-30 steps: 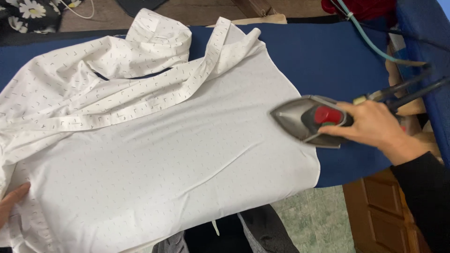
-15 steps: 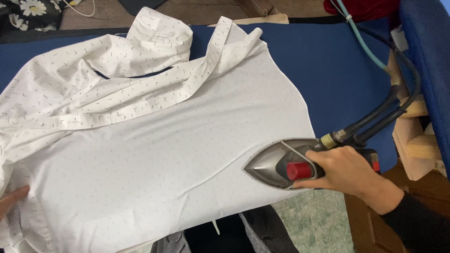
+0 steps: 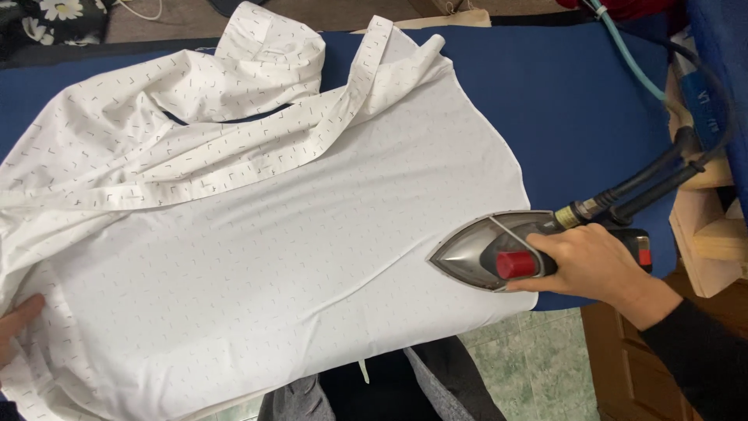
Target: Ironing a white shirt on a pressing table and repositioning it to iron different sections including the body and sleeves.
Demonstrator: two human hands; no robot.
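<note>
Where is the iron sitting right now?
In the head view the iron rests on the right edge of the white shirt, over the blue ironing board, its handle gripped by the right hand.

A home laundry corner or small pressing room: a blue padded ironing board carries a white shirt under a steam iron fed by thick hoses. Green tiled floor, a wooden cabinet and floral fabric surround it.
</note>
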